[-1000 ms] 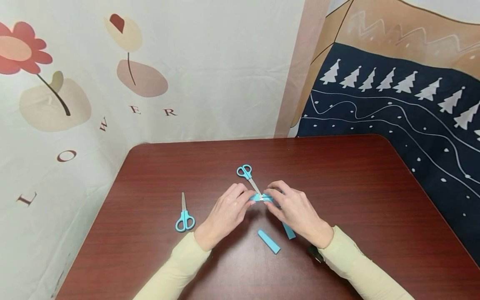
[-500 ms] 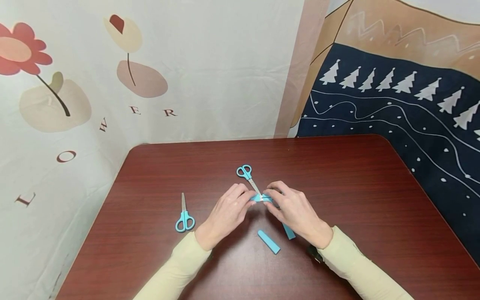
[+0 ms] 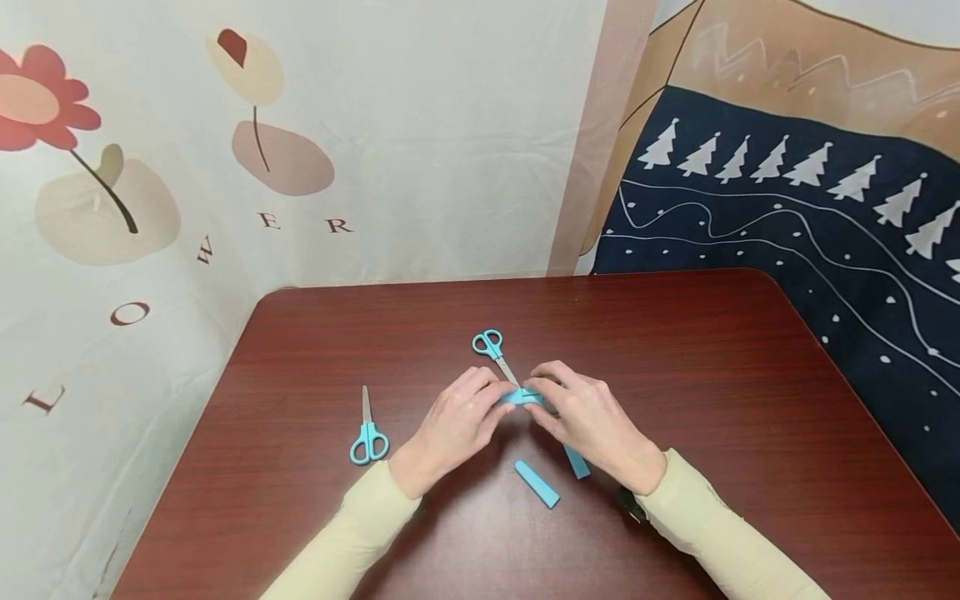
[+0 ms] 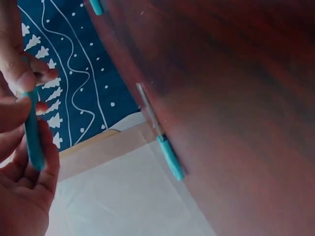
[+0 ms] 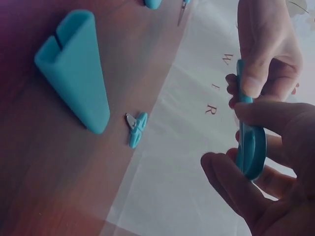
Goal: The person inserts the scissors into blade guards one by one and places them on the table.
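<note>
In the head view my left hand (image 3: pixel 459 417) and right hand (image 3: pixel 596 421) meet at the middle of the table. The left hand pinches a turquoise blade cover (image 4: pixel 33 135). My right hand holds the turquoise handles of a pair of scissors (image 5: pixel 253 152), their blades out of sight in the cover. A second pair of scissors (image 3: pixel 495 354) lies just beyond the hands, its blade tips close to the fingers. A third pair (image 3: pixel 368 432) lies to the left, blades pointing away. One loose cover (image 3: pixel 537 484) lies in front of the hands; another cover (image 3: pixel 577 461) is partly hidden under the right hand.
The dark red wooden table (image 3: pixel 675 333) has rounded far corners. Behind it hangs a pale cloth (image 3: pixel 435 167) with flowers and letters. A navy cloth (image 3: pixel 750 212) with white trees hangs at the right.
A bit of bare metal showed earlier between the cover and the handles; now the cover and handles meet. Both hands are slightly closer together. The other scissors and covers have stayed put.
</note>
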